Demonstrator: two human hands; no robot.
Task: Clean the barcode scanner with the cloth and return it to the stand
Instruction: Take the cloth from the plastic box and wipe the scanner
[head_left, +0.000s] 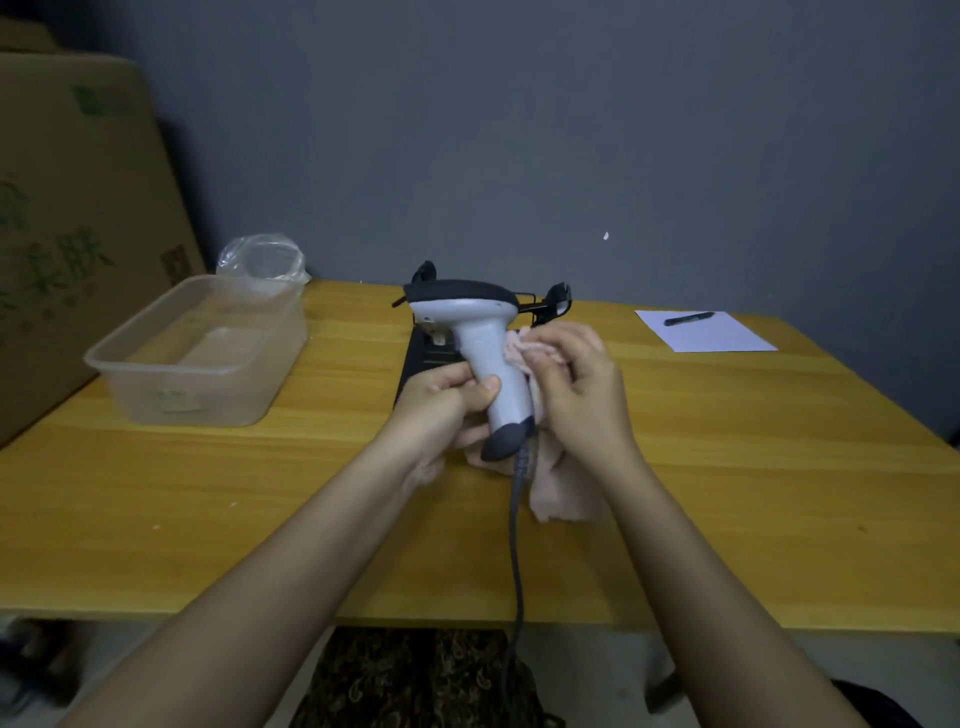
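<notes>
A grey barcode scanner (480, 343) with a black top and dark handle end is held upright above the middle of the wooden table (208, 493). My left hand (441, 402) grips its handle from the left. My right hand (576, 379) presses a pale pink cloth (563, 488) against the handle's right side; the cloth hangs down to the table. A grey cable (515, 561) runs from the handle over the front edge. The black stand (415, 358) sits behind the scanner, mostly hidden, with its cradle arms (558, 296) showing.
A clear plastic tub (202, 348) stands at the left, with a crumpled plastic bag (262, 257) behind it. A cardboard box (78, 218) leans at the far left. White paper (709, 332) with a black pen (688, 318) lies at the back right.
</notes>
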